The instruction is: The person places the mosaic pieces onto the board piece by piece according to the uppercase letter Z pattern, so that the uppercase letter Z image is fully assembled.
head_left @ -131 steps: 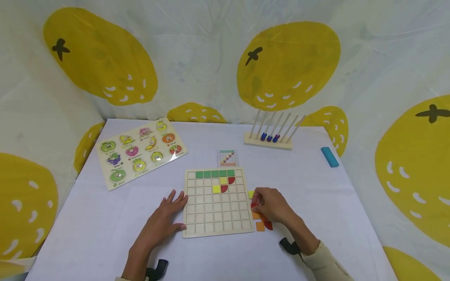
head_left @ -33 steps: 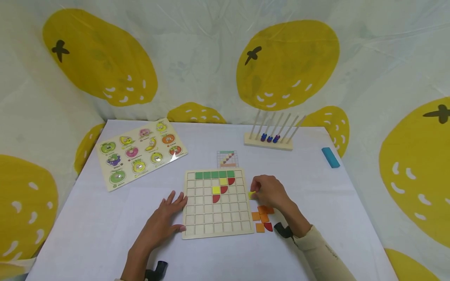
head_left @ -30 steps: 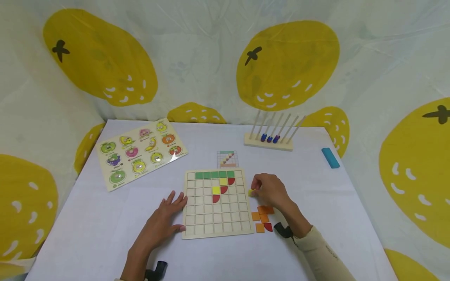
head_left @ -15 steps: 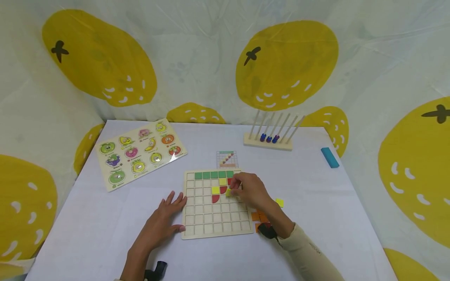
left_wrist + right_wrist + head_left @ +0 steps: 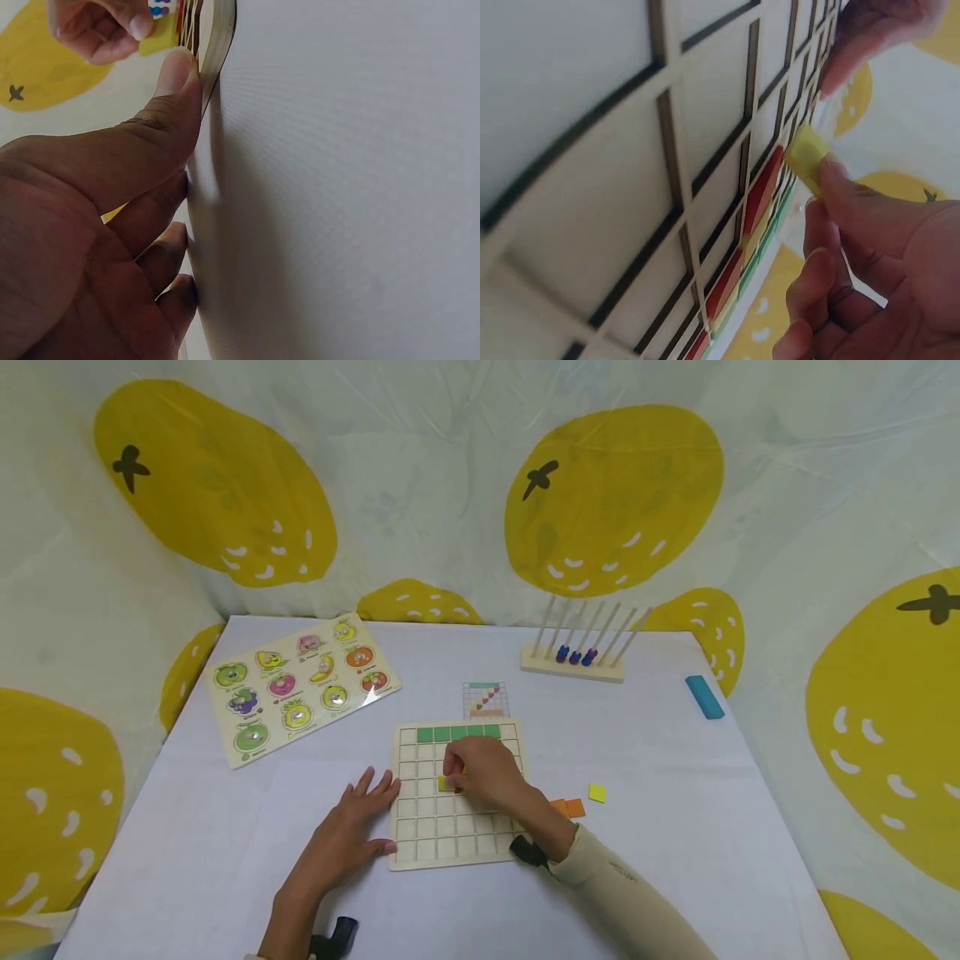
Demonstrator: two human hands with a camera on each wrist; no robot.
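A wooden grid board (image 5: 408, 864) lies flat on the white-covered table. My right hand (image 5: 483, 772) is over its upper middle and pinches a yellow square tile (image 5: 807, 156) between thumb and fingers, tilted just above a cell. Spread on the table at the left, my left hand (image 5: 347, 828) touches the board's left edge with thumb and fingertips. Green square tiles (image 5: 425, 734) line the top row. In the right wrist view, red quarter-circle tiles (image 5: 763, 196) and yellow ones sit in cells; my right hand covers most of these in the head view.
Orange tiles (image 5: 574, 808) and a loose yellow tile (image 5: 597, 792) lie right of the board, partly behind my forearm. A pattern card (image 5: 486, 700) is above the board. Farther back are a fruit puzzle (image 5: 303, 689), a pegged stand with beads (image 5: 572, 667) and a teal block (image 5: 705, 697).
A red quarter-circle was set on the board. My right hand then picked up a yellow tile from the right and carried it left over the board. My left hand stayed put.
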